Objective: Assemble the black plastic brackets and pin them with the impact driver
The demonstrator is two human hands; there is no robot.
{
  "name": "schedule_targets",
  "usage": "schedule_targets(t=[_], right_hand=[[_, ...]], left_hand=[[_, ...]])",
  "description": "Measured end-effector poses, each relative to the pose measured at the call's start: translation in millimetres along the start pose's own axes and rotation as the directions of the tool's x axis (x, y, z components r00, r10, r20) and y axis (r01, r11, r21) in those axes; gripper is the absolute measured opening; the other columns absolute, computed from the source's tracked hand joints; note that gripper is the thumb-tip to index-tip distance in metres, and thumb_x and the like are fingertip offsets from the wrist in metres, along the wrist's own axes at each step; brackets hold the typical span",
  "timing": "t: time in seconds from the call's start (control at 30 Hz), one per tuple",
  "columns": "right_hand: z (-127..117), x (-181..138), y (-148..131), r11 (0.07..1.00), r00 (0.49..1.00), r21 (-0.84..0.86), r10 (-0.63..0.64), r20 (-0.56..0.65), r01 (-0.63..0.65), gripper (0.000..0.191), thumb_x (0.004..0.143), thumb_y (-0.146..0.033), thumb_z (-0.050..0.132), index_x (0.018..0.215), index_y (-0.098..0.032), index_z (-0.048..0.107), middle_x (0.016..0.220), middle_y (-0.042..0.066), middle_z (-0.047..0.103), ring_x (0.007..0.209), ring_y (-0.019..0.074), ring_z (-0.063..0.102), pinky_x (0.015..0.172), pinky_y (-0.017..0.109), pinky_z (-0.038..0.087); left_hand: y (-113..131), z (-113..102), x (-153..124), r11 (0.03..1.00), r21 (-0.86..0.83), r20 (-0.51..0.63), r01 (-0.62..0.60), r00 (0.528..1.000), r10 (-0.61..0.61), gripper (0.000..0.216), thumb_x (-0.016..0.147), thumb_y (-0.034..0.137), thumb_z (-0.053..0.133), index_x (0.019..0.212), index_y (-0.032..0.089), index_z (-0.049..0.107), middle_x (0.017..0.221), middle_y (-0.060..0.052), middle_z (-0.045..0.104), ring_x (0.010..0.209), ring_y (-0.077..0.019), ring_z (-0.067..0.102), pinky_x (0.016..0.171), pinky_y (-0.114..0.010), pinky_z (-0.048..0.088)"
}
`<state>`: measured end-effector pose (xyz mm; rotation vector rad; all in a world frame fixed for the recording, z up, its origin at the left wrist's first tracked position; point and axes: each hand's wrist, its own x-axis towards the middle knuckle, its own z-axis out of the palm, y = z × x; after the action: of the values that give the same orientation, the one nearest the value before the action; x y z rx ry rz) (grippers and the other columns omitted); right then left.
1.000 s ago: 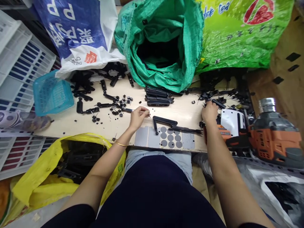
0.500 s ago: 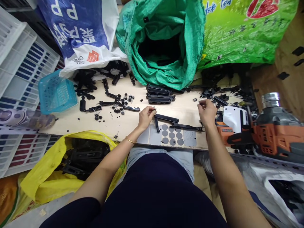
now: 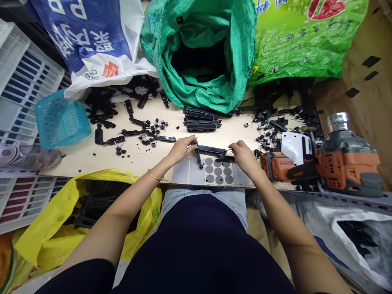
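Note:
The fingertips of my left hand [image 3: 181,151] are closed on the left end of a black plastic arm assembly [image 3: 211,150], where a long bar and a short link [image 3: 198,158] meet. My right hand [image 3: 244,156] pinches a small screw with a thin metal shaft [image 3: 229,149], its tip close to the bar's right end. A second long black piece [image 3: 229,157] lies partly behind that hand. Under these parts is a grey sheet with round discs [image 3: 218,169] at the front edge of the wooden bench [image 3: 147,161].
Stacked black arms [image 3: 200,124] sit before an open green sack [image 3: 211,96]. Black-headed screws lie in piles, left [image 3: 154,132] and right [image 3: 266,136]. An orange cordless drill [image 3: 346,163] is at right, a blue basket [image 3: 63,122] at left, a yellow bag [image 3: 45,220] below the bench.
My right hand has moved left from the right-hand pile to the bar's right end, now with a screw between its fingers. My left hand stays at the bar's left end. The view has shifted slightly.

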<state>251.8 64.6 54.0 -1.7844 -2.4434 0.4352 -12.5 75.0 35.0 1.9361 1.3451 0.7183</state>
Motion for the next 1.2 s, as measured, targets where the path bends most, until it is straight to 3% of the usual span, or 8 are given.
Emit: schedule_targets(t=[0.13, 0.23, 0.43, 0.73, 0.87, 0.97, 1.03, 1.2], right_hand=[[-12.8, 0.7, -15.3, 0.979, 0.991, -0.176, -0.088, 0.105, 0.106, 0.036, 0.081, -0.002, 0.037, 0.100, -0.017, 0.062, 0.097, 0.013, 0.055, 0.085, 0.0237, 0.053, 0.059, 0.029, 0.039], [-22.7, 1.1, -25.6, 0.967, 0.982, -0.250, -0.007, 0.187, 0.054, 0.037, 0.081, 0.001, 0.037, 0.107, -0.013, 0.059, 0.101, 0.015, 0.054, 0.090, 0.0242, 0.053, 0.061, 0.028, 0.039], [-28.8, 4.0, -40.1, 0.950, 0.958, -0.278, -0.064, 0.280, 0.145, 0.038, 0.081, 0.003, 0.035, 0.107, -0.008, 0.061, 0.106, 0.019, 0.055, 0.097, 0.0263, 0.054, 0.066, 0.029, 0.041], [-5.5, 16.5, -28.3, 0.989, 0.966, -0.130, 0.097, 0.241, -0.067, 0.032, 0.091, -0.016, 0.041, 0.113, -0.008, 0.063, 0.107, 0.018, 0.062, 0.095, 0.0242, 0.060, 0.078, 0.030, 0.044], [-10.8, 8.1, -16.1, 0.970, 0.966, -0.215, 0.156, 0.208, -0.110, 0.045, 0.085, -0.029, 0.057, 0.125, -0.010, 0.054, 0.107, 0.019, 0.062, 0.101, 0.0313, 0.055, 0.078, 0.037, 0.045], [-14.2, 4.1, -23.0, 0.978, 1.000, -0.205, -0.030, 0.006, 0.030, 0.055, 0.085, -0.030, 0.056, 0.134, -0.007, 0.044, 0.113, 0.022, 0.057, 0.105, 0.0324, 0.051, 0.082, 0.041, 0.044], [-8.9, 7.9, -32.7, 0.967, 0.969, -0.127, -0.233, -0.084, 0.222, 0.058, 0.088, -0.031, 0.051, 0.140, -0.010, 0.037, 0.122, 0.020, 0.052, 0.110, 0.0303, 0.048, 0.089, 0.041, 0.043], [26.9, 27.2, -48.6, 0.898, 0.903, -0.100, -0.429, 0.020, 0.429, 0.063, 0.088, -0.020, 0.041, 0.148, -0.016, 0.022, 0.117, 0.015, 0.055, 0.102, 0.0282, 0.051, 0.086, 0.041, 0.043]], left_hand=[[-1.4, 3.5, -3.3, 0.999, -0.039, -0.053, 0.029, 0.998, -0.031, 0.006, 0.080, 0.020, 0.057, 0.086, 0.019, 0.057, 0.075, 0.000, 0.062, 0.071, -0.0141, 0.059, 0.072, -0.027, 0.048], [-1.8, 7.8, -6.4, 0.999, -0.020, -0.085, 0.032, 0.996, -0.034, 0.007, 0.082, 0.020, 0.056, 0.088, 0.018, 0.056, 0.077, 0.000, 0.061, 0.073, -0.0141, 0.058, 0.071, -0.026, 0.046], [2.0, 11.9, -9.5, 0.999, 0.054, -0.069, 0.004, 0.998, -0.001, 0.007, 0.082, 0.016, 0.055, 0.089, 0.018, 0.054, 0.077, 0.000, 0.060, 0.070, -0.0137, 0.056, 0.069, -0.025, 0.043], [3.1, 17.1, -0.9, 0.996, 0.085, -0.066, 0.002, 0.998, 0.003, 0.008, 0.083, 0.015, 0.054, 0.090, 0.018, 0.055, 0.077, -0.001, 0.060, 0.071, -0.0145, 0.057, 0.069, -0.026, 0.044], [2.3, 17.8, -3.9, 1.000, 0.011, -0.091, 0.013, 0.996, -0.012, 0.025, 0.082, 0.018, 0.058, 0.107, 0.017, 0.053, 0.099, -0.006, 0.063, 0.081, -0.0151, 0.060, 0.077, -0.029, 0.048], [7.9, 26.2, -20.9, 0.988, 0.000, -0.161, 0.157, 0.975, -0.155, 0.054, 0.081, 0.028, 0.062, 0.129, 0.015, 0.040, 0.111, -0.012, 0.060, 0.086, -0.0171, 0.061, 0.080, -0.032, 0.049], [15.7, 38.2, -33.5, 0.951, 0.017, -0.112, 0.308, 0.946, -0.304, 0.069, 0.082, 0.037, 0.060, 0.138, 0.011, 0.028, 0.101, -0.012, 0.064, 0.082, -0.0194, 0.063, 0.077, -0.033, 0.049], [35.7, 67.7, -38.2, 0.835, 0.249, 0.045, 0.491, 0.855, -0.516, 0.071, 0.089, 0.038, 0.048, 0.145, 0.008, 0.018, 0.095, -0.016, 0.069, 0.090, -0.0283, 0.066, 0.077, -0.035, 0.048]])
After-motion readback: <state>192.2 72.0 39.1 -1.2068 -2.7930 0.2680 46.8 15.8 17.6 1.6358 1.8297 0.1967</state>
